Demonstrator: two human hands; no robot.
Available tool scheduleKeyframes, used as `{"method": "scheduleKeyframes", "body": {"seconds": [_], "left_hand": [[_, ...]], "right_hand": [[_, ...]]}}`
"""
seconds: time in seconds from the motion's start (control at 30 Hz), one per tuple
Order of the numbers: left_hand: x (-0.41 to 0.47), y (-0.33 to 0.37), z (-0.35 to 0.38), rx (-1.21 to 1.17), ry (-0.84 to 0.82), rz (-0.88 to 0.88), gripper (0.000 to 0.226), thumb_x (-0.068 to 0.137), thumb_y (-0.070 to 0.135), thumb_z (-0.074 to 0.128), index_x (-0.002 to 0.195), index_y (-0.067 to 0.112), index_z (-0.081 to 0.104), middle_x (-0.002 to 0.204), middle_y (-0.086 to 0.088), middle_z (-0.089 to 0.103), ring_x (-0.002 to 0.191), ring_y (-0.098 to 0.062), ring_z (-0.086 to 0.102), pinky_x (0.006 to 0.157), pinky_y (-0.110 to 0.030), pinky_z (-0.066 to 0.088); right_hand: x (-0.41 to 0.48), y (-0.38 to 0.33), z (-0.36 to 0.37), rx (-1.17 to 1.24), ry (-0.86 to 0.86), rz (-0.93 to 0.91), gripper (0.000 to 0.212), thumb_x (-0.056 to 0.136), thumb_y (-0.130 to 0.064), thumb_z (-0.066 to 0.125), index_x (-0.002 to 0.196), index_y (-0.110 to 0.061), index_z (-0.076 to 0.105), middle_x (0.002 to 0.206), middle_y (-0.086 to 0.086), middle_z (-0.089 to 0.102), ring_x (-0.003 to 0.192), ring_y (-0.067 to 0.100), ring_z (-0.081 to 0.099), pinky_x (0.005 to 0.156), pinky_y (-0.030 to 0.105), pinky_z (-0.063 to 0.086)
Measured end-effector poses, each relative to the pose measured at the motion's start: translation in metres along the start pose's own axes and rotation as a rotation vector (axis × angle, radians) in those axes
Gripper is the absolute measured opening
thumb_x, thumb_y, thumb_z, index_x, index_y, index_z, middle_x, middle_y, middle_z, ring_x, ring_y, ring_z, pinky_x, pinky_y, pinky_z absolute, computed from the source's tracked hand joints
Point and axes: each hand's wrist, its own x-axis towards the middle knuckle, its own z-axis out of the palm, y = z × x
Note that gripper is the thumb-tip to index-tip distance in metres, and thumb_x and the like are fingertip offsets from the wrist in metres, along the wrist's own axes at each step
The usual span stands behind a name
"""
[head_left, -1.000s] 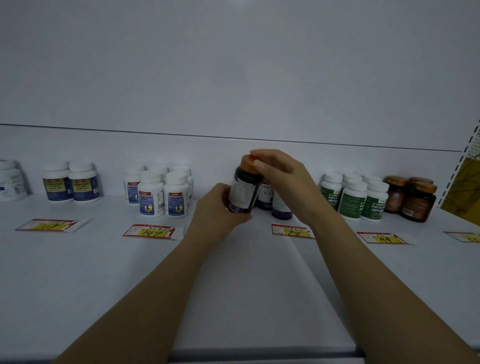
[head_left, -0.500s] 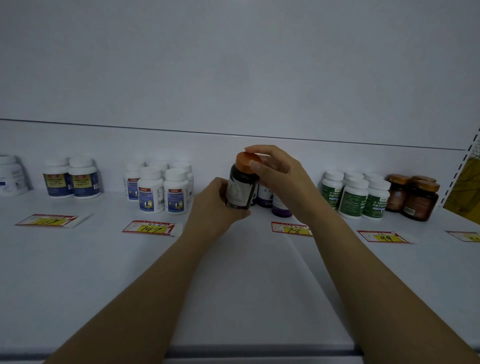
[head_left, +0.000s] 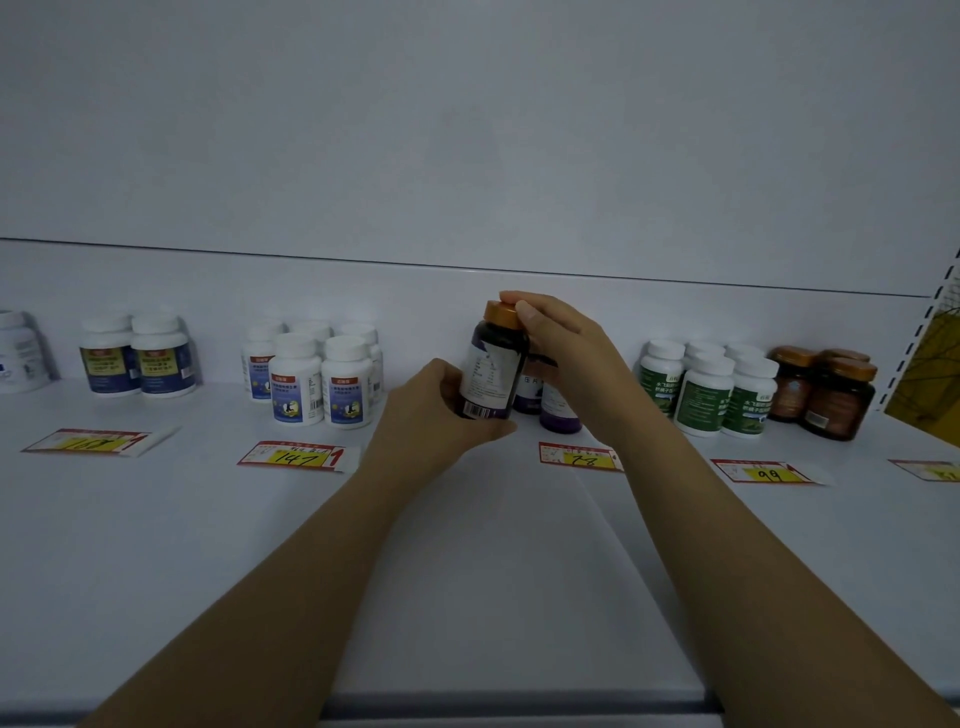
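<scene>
We hold the dark bottle (head_left: 491, 371) with both hands over the middle of the white shelf (head_left: 493, 571), towards its back. Our left hand (head_left: 441, 410) curls round the lower body, the thumb running under the base, while our right hand (head_left: 563, 358) grips the orange cap (head_left: 503, 313) from above and from the right. The bottle leans a little, cap to the right, with its white label facing us. We cannot tell whether its base clears the shelf. Just behind it and partly hidden by our right hand stand the purple bottles (head_left: 558, 410), with the price tag marked 78 (head_left: 579, 457) lying flat in front of them. To the left, a gap of bare shelf separates our left hand from the white bottles with blue labels (head_left: 322, 382) and the tag marked 147 (head_left: 296, 456). To the right, our right forearm passes near the green-labelled bottles (head_left: 711, 389), and the brown jars (head_left: 826, 392) stand beyond them beside the slotted upright (head_left: 940, 322) that closes the shelf on that side. The back panel (head_left: 467, 322) rises directly behind the rows. Between the tags and the shelf's front edge (head_left: 519, 699) lies a broad bare strip, crossed only by our two forearms, and above the bottle the wall is plain.
</scene>
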Motion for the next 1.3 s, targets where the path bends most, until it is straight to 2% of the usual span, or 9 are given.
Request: {"method": "scheduleKeyframes", "body": {"seconds": [0.23, 0.4, 0.53, 0.67, 0.77, 0.87, 0.97, 1.13, 1.3], "left_hand": [[-0.003, -0.003, -0.002, 0.067, -0.048, -0.007, 0.058, 0.069, 0.042, 0.079, 0.113, 0.019, 0.050, 0.109, 0.005, 0.061, 0.090, -0.008, 0.054, 0.077, -0.017, 0.043], [-0.003, -0.001, 0.002, 0.071, -0.123, -0.009, 0.056, 0.074, 0.041, 0.075, 0.119, 0.019, 0.050, 0.117, 0.004, 0.061, 0.092, -0.006, 0.053, 0.079, -0.018, 0.041], [-0.003, 0.009, 0.004, 0.060, -0.142, -0.006, 0.058, 0.078, 0.044, 0.071, 0.125, 0.021, 0.047, 0.122, 0.003, 0.059, 0.097, -0.008, 0.053, 0.080, -0.022, 0.041], [-0.004, 0.014, -0.005, 0.453, -0.241, 0.009, 0.065, 0.083, 0.053, 0.061, 0.134, 0.017, 0.042, 0.131, -0.004, 0.051, 0.112, -0.018, 0.051, 0.089, -0.029, 0.044], [-0.005, 0.019, -0.015, 0.712, -0.298, 0.021, 0.058, 0.089, 0.050, 0.055, 0.132, 0.014, 0.043, 0.131, -0.009, 0.048, 0.115, -0.024, 0.050, 0.093, -0.036, 0.046], [-0.005, 0.027, -0.021, 0.817, -0.338, -0.005, 0.052, 0.091, 0.047, 0.053, 0.128, 0.011, 0.047, 0.128, -0.010, 0.051, 0.113, -0.026, 0.051, 0.091, -0.036, 0.046], [-0.011, 0.036, -0.022, 0.826, -0.368, -0.039, 0.047, 0.092, 0.043, 0.054, 0.125, 0.010, 0.050, 0.125, -0.009, 0.054, 0.110, -0.024, 0.054, 0.087, -0.034, 0.046], [-0.024, 0.046, -0.022, 0.816, -0.356, -0.054, 0.047, 0.092, 0.043, 0.055, 0.125, 0.011, 0.050, 0.124, -0.008, 0.054, 0.109, -0.024, 0.053, 0.081, -0.032, 0.044], [-0.032, 0.042, -0.038, 0.768, -0.329, -0.114, 0.049, 0.090, 0.043, 0.058, 0.124, 0.009, 0.051, 0.123, -0.010, 0.055, 0.107, -0.026, 0.055, 0.092, -0.040, 0.048]], "right_hand": [[0.005, -0.001, -0.002, -0.188, -0.084, 0.095, 0.038, 0.088, -0.030, 0.064, 0.123, -0.026, 0.049, 0.115, 0.002, 0.063, 0.107, 0.022, 0.062, 0.082, 0.037, 0.058], [0.013, -0.027, -0.014, -0.436, -0.208, 0.161, 0.044, 0.083, -0.032, 0.069, 0.122, -0.025, 0.052, 0.123, 0.006, 0.059, 0.097, 0.022, 0.065, 0.076, 0.036, 0.060], [0.015, -0.057, -0.022, -0.571, -0.235, 0.115, 0.035, 0.081, -0.035, 0.072, 0.111, -0.020, 0.058, 0.105, 0.004, 0.064, 0.084, 0.015, 0.067, 0.065, 0.027, 0.060], [0.014, -0.082, -0.034, -0.656, -0.197, 0.096, 0.037, 0.082, -0.032, 0.072, 0.111, -0.017, 0.057, 0.094, -0.002, 0.056, 0.076, 0.013, 0.064, 0.057, 0.021, 0.058], [0.012, -0.093, -0.042, -0.718, -0.179, 0.073, 0.035, 0.081, -0.028, 0.074, 0.108, -0.014, 0.057, 0.092, 0.000, 0.057, 0.078, 0.014, 0.064, 0.062, 0.025, 0.059], [0.004, -0.097, -0.045, -0.827, -0.199, 0.080, 0.031, 0.081, -0.025, 0.074, 0.104, -0.013, 0.057, 0.089, -0.001, 0.055, 0.082, 0.018, 0.062, 0.071, 0.031, 0.059], [-0.005, -0.097, -0.044, -0.915, -0.221, 0.094, 0.032, 0.081, -0.026, 0.074, 0.105, -0.013, 0.057, 0.092, -0.001, 0.054, 0.086, 0.021, 0.061, 0.078, 0.036, 0.059], [-0.013, -0.097, -0.041, -0.925, -0.242, 0.122, 0.036, 0.080, -0.025, 0.074, 0.109, -0.010, 0.058, 0.103, 0.005, 0.056, 0.091, 0.023, 0.061, 0.076, 0.035, 0.059], [-0.012, -0.101, -0.024, -0.961, -0.273, 0.085, 0.033, 0.081, -0.026, 0.073, 0.107, -0.013, 0.058, 0.099, 0.003, 0.055, 0.075, 0.016, 0.058, 0.056, 0.024, 0.054]]}}
